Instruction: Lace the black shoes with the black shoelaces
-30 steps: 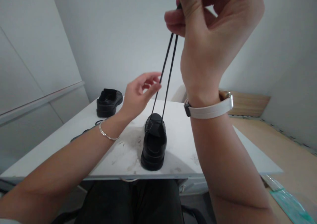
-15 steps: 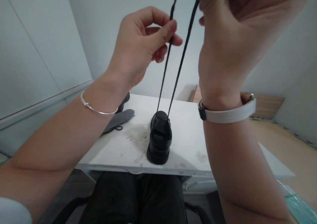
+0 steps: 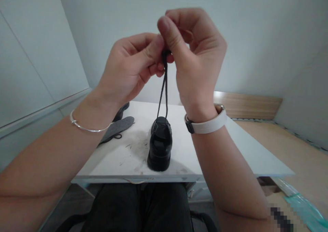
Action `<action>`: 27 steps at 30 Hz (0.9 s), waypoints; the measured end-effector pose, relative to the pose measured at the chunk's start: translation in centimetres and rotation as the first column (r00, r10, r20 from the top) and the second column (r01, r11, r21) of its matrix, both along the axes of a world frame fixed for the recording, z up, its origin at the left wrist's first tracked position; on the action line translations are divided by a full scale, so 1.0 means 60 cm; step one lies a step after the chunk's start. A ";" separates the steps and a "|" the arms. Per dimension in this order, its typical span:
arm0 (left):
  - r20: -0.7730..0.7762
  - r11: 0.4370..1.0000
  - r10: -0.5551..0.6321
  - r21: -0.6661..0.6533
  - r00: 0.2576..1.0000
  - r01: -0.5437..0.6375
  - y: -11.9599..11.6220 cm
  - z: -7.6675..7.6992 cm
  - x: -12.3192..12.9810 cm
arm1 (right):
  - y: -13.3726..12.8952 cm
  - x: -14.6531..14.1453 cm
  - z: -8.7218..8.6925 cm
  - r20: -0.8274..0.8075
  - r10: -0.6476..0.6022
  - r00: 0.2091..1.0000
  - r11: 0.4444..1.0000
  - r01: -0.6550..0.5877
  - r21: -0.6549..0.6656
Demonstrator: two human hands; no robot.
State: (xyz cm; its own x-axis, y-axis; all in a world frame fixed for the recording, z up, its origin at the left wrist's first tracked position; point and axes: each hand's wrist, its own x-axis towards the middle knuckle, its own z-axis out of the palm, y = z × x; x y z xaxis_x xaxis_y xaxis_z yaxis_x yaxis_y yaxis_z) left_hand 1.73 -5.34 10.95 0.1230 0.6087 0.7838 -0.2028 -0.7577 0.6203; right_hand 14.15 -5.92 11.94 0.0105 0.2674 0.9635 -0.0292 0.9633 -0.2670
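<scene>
Left hand [image 3: 132, 63] and right hand [image 3: 198, 52]: raised, fingertips close together, both pinching black lace [image 3: 165, 63]. Two lace strands run down from fingertips to black shoe [image 3: 160, 143], below hands on white table [image 3: 197, 157]. Grey insole [image 3: 121, 125]: below left hand, beside second shoe [image 3: 122, 112], partly hidden by left wrist.

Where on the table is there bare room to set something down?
Right of the near shoe, the table is bare to the right forearm, and again beyond it. Left of the shoe, a dirt-flecked strip runs to the grey insole. Crowded: farther left, insole and far shoe; above the near shoe, laces up to the left hand and right hand.
</scene>
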 end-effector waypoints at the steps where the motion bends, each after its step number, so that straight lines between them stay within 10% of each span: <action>1: 0.006 1.000 0.024 0.006 1.000 -0.024 0.003 -0.002 -0.002 | -0.004 -0.005 -0.008 -0.050 0.080 0.996 0.996 -0.082 -0.040; 7: 0.086 0.993 -0.022 0.119 0.996 0.011 0.017 -0.010 -0.010 | -0.001 -0.018 -0.062 -0.126 0.189 0.974 0.911 -0.222 -0.348; 20: 0.093 0.980 0.064 0.184 0.994 -0.081 0.013 -0.018 0.015 | 0.021 0.006 -0.083 -0.194 0.066 0.979 0.940 -0.126 -0.316; 27: 0.202 0.999 -0.016 -0.040 0.979 0.024 0.148 -0.059 -0.124 | 0.028 0.138 -0.107 -0.319 -0.010 0.948 0.903 -0.129 -0.410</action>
State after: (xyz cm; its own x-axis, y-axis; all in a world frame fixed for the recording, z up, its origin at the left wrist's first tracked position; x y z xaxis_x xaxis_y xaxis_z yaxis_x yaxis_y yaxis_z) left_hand -5.73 3.56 7.38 -0.0223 0.6405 0.7676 -0.3414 -0.7265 0.5964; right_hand 22.44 -4.23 5.54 0.2566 0.6556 0.7102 -0.2298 0.7551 -0.6140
